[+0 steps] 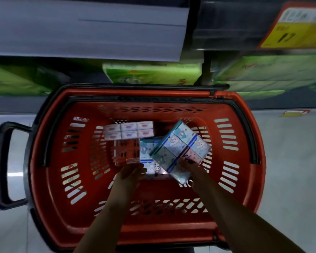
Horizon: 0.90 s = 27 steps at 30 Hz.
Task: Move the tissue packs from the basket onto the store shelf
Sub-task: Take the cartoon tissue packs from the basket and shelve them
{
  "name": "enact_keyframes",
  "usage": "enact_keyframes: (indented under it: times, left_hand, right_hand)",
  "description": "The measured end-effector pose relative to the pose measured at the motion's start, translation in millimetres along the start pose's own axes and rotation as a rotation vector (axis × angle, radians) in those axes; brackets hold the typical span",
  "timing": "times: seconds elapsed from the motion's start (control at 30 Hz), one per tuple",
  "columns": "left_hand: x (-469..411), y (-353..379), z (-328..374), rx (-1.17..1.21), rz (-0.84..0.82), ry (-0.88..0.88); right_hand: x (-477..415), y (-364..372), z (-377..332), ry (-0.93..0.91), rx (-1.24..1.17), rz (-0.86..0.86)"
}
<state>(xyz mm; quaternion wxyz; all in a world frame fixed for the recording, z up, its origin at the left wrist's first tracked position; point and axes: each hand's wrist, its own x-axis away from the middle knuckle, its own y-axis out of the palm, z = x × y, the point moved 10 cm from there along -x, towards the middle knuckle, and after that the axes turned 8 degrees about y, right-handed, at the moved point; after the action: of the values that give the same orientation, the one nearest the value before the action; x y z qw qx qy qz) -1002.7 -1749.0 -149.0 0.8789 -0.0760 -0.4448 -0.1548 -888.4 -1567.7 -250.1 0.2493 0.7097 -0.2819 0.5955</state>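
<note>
- A red basket (47, 207) stands on the floor, right by the shelf (80, 33).
- The right hand (188, 167) grips a blue pack (181, 148) by its near corner. That pack is tilted and is up off the basket's bottom.
- A second blue pack (146, 152) lies flat in the basket, partly under the first.
- The left hand (132, 173) touches its near edge. I cannot tell if it grips.
- A pink pack (129, 130) lies at the far side of the basket.
- Green packs (151, 73) sit on the shelf.
</note>
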Motion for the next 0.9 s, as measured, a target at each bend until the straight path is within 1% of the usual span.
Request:
enact_keyframes:
  times: [0.07, 0.17, 0.23, 0.3, 0.37, 0.53, 0.6, 0.67, 0.8, 0.9]
  left_hand:
    - [-3.1, -0.2, -1.7, -0.030, 0.000, -0.011]
    - [-5.8, -0.6, 0.6, -0.062, -0.007, -0.010]
    - [-5.9, -2.3, 4.4, -0.055, -0.002, -0.008]
    - [-5.3, -3.6, 12.5, -0.039, 0.007, 0.014]
    - [-2.4, -6.9, 20.4, -0.028, 0.016, 0.028]
    - [15.6, -14.0, 36.9, -0.063, 0.006, 0.056]
    - [21.5, -18.1, 41.6, -0.085, -0.010, 0.075]
    - [24.8, -24.4, 43.0, -0.080, -0.002, 0.071]
    - [35.4, -33.2, 45.0, -0.040, 0.027, 0.061]
    - [41.5, -33.5, 41.7, 0.024, -0.004, 0.030]
  right_hand:
    - [4.8, 2.8, -0.6, 0.009, -0.032, -0.022]
    - [11.8, 5.6, -8.5, -0.048, -0.061, -0.067]
    - [16.2, 7.6, -7.6, -0.051, -0.122, -0.102]
    - [16.2, 6.1, -3.7, -0.027, -0.173, -0.074]
    - [19.5, 7.9, -5.6, -0.049, -0.206, -0.058]
    - [44.8, 19.1, -7.6, -0.047, -0.387, -0.160]
    - [56.0, 18.4, -5.0, -0.032, -0.412, -0.154]
    - [64.3, 17.8, 0.5, -0.018, -0.390, -0.133]
    - [79.5, 17.9, 13.5, 0.003, -0.237, -0.097]
    - [97.1, 25.6, 14.5, -0.015, -0.081, -0.173]
